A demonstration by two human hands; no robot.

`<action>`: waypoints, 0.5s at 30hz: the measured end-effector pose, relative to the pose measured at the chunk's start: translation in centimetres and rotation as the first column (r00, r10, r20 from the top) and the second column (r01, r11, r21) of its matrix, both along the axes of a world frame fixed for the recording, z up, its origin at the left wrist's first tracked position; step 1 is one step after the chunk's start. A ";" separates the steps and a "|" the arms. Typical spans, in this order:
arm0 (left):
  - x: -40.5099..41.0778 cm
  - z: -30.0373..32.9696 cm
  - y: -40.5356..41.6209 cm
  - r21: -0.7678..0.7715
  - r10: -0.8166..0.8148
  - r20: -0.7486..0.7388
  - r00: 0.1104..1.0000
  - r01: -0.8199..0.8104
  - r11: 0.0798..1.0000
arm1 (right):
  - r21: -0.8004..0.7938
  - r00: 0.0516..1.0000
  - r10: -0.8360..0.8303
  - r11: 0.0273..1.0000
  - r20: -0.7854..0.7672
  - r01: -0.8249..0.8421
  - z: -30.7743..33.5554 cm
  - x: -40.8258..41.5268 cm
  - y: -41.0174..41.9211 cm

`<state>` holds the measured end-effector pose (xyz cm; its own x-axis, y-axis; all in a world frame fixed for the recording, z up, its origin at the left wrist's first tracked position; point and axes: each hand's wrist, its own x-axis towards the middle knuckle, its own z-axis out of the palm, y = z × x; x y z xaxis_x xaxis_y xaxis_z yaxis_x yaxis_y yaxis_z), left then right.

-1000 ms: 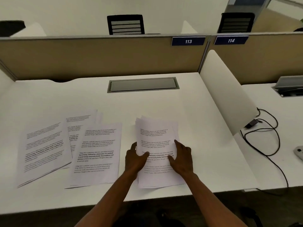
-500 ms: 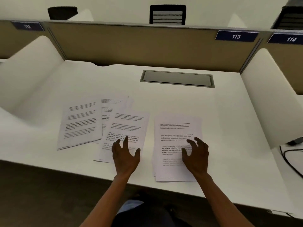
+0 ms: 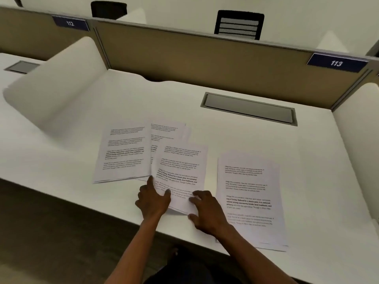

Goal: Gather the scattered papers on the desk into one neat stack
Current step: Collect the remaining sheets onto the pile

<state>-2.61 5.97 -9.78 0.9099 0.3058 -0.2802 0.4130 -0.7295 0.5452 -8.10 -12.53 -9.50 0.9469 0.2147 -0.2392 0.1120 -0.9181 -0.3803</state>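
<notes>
Printed white sheets lie on the white desk point(image 3: 256, 138). A gathered stack point(image 3: 249, 193) rests at the right near the front edge, with neither hand on it. To its left lies a middle sheet point(image 3: 181, 169), its near edge lifted slightly off the desk. My left hand point(image 3: 152, 200) pinches its lower left corner, thumb on top. My right hand point(image 3: 207, 212) grips the lower right corner, fingers on top and thumb at the edge. Further left lies another sheet point(image 3: 123, 152), and a partly covered sheet point(image 3: 167, 131) sits behind.
A grey cable hatch point(image 3: 249, 108) is set into the desk at the back. Tan partition panels point(image 3: 205, 64) close the rear, and curved white dividers point(image 3: 61, 89) stand at both sides. Black chairs point(image 3: 239, 24) show beyond the partition.
Both hands have left the right stack and moved left onto the middle sheet, taking hold of its near corners. The view has swung left.
</notes>
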 end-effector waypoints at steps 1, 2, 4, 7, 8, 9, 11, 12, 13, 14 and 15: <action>0.3 0.0 0.1 -0.091 0.034 0.001 0.999 -0.034 0.995 | 0.008 1.000 -0.007 1.000 0.005 0.007 -0.1 0.0 0.0; 0.5 0.2 0.3 -0.197 0.069 -0.006 0.998 -0.069 0.978 | 0.015 1.000 -0.012 1.000 0.009 0.012 -0.3 -0.1 0.0; 1.1 0.8 0.9 -0.417 0.114 -0.025 0.993 -0.114 0.902 | 0.017 1.000 -0.013 1.000 0.018 0.013 -0.4 0.0 -0.2; 1.8 2.7 1.5 -0.660 0.093 -0.085 0.992 -0.126 0.741 | 0.037 1.000 -0.010 0.999 0.005 0.010 -0.4 0.3 -0.4; 2.0 3.5 1.6 -0.702 0.045 -0.097 0.994 -0.100 0.705 | 0.076 1.000 -0.016 0.997 -0.007 0.016 -0.3 0.5 -0.4; 2.0 4.3 1.5 -0.734 -0.011 -0.098 0.995 -0.065 0.676 | 0.145 0.999 -0.042 0.988 -0.011 0.043 -0.1 0.6 -0.6; 1.9 6.1 0.9 -0.780 -0.097 -0.080 0.992 -0.002 0.626 | 0.359 0.977 -0.215 0.911 -0.009 0.204 0.4 0.7 -1.0; 1.8 7.1 0.5 -0.806 -0.129 -0.070 0.989 0.020 0.592 | 0.468 0.936 -0.350 0.823 -0.031 0.322 0.8 0.9 -1.4; 1.6 8.1 -0.1 -0.845 -0.159 -0.064 0.985 0.031 0.533 | 0.556 0.874 -0.476 0.704 -0.092 0.442 1.5 1.0 -1.9; 1.4 9.2 -0.8 -0.891 -0.195 -0.060 0.979 0.035 0.453 | 0.605 0.804 -0.566 0.580 -0.182 0.545 2.1 1.2 -2.5; 1.0 10.1 -1.5 -0.937 -0.227 -0.053 0.972 0.030 0.347 | 0.632 0.744 -0.607 0.467 -0.281 0.619 3.0 1.4 -3.0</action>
<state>-1.59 4.45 0.30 0.8292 -0.3551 -0.4317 0.5061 0.1491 0.8495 -6.67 -15.56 -6.45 0.8976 -0.3203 -0.3030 -0.3890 -0.2519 -0.8861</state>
